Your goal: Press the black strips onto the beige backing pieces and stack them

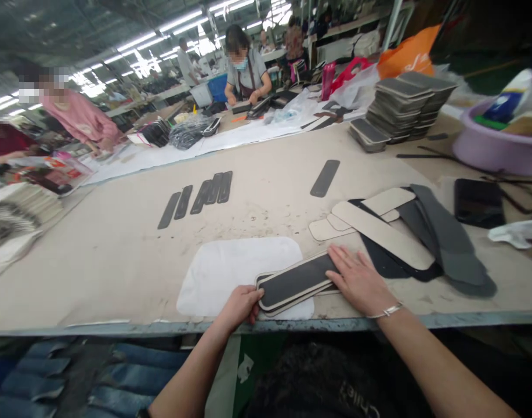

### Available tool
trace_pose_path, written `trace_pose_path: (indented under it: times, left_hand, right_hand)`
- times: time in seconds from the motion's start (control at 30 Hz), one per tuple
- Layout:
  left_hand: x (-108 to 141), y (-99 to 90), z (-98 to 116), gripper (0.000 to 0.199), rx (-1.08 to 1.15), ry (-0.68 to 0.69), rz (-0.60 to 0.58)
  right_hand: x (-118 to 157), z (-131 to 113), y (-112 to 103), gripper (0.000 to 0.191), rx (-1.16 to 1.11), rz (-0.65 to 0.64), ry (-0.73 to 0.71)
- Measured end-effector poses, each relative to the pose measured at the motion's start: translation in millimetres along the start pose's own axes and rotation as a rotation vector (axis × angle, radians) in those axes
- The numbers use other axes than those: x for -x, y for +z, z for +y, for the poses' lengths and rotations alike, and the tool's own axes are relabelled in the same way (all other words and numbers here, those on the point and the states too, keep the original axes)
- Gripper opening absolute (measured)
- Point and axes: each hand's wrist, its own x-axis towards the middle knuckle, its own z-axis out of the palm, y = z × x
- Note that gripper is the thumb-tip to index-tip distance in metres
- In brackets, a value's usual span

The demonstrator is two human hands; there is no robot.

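At the left edge of the frame, a person in dark red [7, 139] sits behind a pale pile of pieces [22, 217]. Blue pieces [35, 368] lie below in the lower left, perhaps cloth, though the view there is too dim to be sure. A person in a pink top [76, 113] leans over the far side at upper left, under rows of ceiling lights [181, 22]. The tan tabletop [96, 261], marked with dark specks, spans the frame, bearing a slanted row of dark strips [186, 202] left of centre. At lower centre lies a white sheet [231, 267]. Over it, the left hand [241, 303] pinches the near left end of a few pale-edged dark panels [298, 281] between thumb and fingers. Upper centre, a masked co-worker [247, 75] bends over the work. A lone dark strip [325, 178] lies right of centre. Below it, the right hand [357, 278] rests flat on the panels' right end, thumb spread from the fingers. Farther right are loose pale and dark pieces [383, 232], a tall stack [398, 110], an orange bag [409, 52] and a purple basin [492, 142].
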Motion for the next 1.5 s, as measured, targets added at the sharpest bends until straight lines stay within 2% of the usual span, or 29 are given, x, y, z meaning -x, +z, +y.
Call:
trace_pose_path:
  times: [0.13,0.27,0.47,0.57,0.67,0.73,0.83,0.9,0.93,1.0,1.17,1.23,1.3,1.4,1.5]
  left_hand:
    - [3.5,-3.5,0.6,0.039,0.044,-0.024,-0.033]
    - [11.9,-9.9,-0.4,0.045,0.108,0.007,-0.093]
    - [14.3,-9.0,-3.5,0.026,0.152,0.044,-0.057]
    - [11.5,-4.5,-5.2,0.023,0.127,0.058,-0.033]
    - [10.2,-0.7,-6.5,0.021,0.085,0.079,-0.021]
    - [8.8,0.3,-7.6,0.022,0.039,0.087,-0.007]
    - [6.0,-0.5,-8.8,0.024,-0.017,0.097,0.000]
    - [5.4,-1.7,-8.8,0.024,-0.029,0.101,-0.007]
    - [5.4,-2.3,-8.8,0.023,-0.032,0.099,-0.011]
    - [5.3,-3.2,-8.7,0.023,-0.033,0.086,-0.021]
    - [2.9,-0.4,-8.2,0.022,-0.048,0.063,-0.006]
    - [2.8,2.2,-8.5,0.023,-0.057,0.065,0.015]
    - [4.8,2.2,-9.1,0.025,-0.060,0.076,0.028]
    - [12.1,-7.9,-7.4,0.028,-0.116,0.097,0.054]
    - [21.1,-22.5,5.4,0.033,-0.304,0.228,0.314]
  right_hand:
    - [1.8,-1.0,15.6,0.062,-0.002,0.057,0.038]
    - [2.7,-0.6,21.1,0.064,-0.013,0.065,0.009]
    - [1.4,4.1,24.1,0.064,-0.039,0.071,0.014]
    - [0.2,0.3,18.3,0.061,-0.066,0.087,0.047]
    - [5.1,-23.7,0.9,0.059,-0.085,0.106,0.064]
    - [9.4,-53.5,-9.6,0.062,-0.153,0.083,-0.038]
    - [11.4,-101.8,-13.4,0.065,-0.317,0.012,-0.272]
    - [10.7,-120.1,-10.7,0.065,-0.374,-0.026,-0.344]
    - [10.4,-121.9,-9.1,0.066,-0.384,-0.032,-0.352]
    - [9.9,-109.6,-6.5,0.064,-0.370,-0.016,-0.314]
    - [4.8,-29.6,-3.0,0.060,-0.229,0.035,-0.027]
    - [2.9,-5.9,-0.7,0.057,-0.196,0.036,0.034]
    - [2.9,4.8,2.3,0.056,-0.195,0.051,0.032]
    - [4.7,4.5,4.8,0.058,-0.206,0.100,0.042]
    - [6.1,3.4,2.2,0.061,-0.263,0.128,0.068]
